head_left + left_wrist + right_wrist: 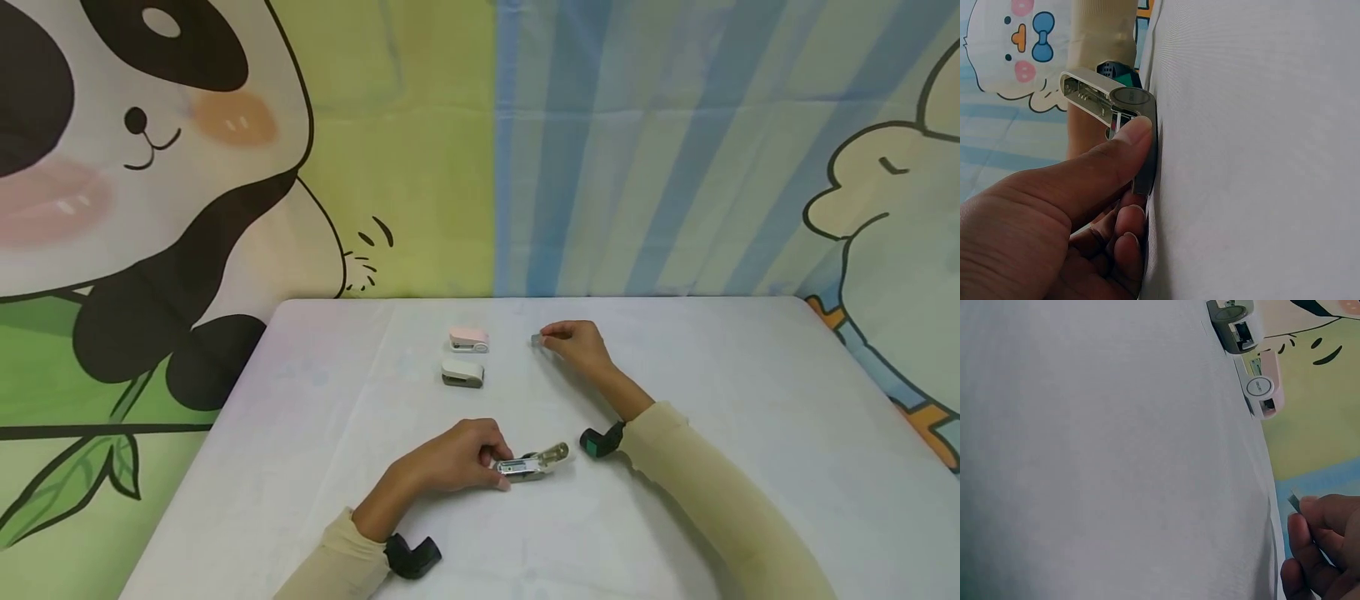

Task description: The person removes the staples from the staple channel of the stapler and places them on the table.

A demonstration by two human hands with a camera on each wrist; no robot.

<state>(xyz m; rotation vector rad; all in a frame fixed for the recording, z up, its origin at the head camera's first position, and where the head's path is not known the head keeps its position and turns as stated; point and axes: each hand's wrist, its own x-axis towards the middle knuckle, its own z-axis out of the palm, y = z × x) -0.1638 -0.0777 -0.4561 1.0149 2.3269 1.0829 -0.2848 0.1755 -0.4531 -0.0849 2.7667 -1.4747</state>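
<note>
Near the front of the table my left hand holds a stapler by its base. The stapler's top cover is swung up and back, baring the metal magazine. In the left wrist view the thumb presses on the magazine end while the other fingers curl below. Farther back, my right hand pinches a small grey strip of staples between thumb and fingertips, just over the tabletop. The strip's far end sticks out past the fingers.
Left of my right hand stand two more staplers: a pink and white one at the back and a white and grey one in front of it. A white cloth covers the table. Cartoon-print curtains hang behind it.
</note>
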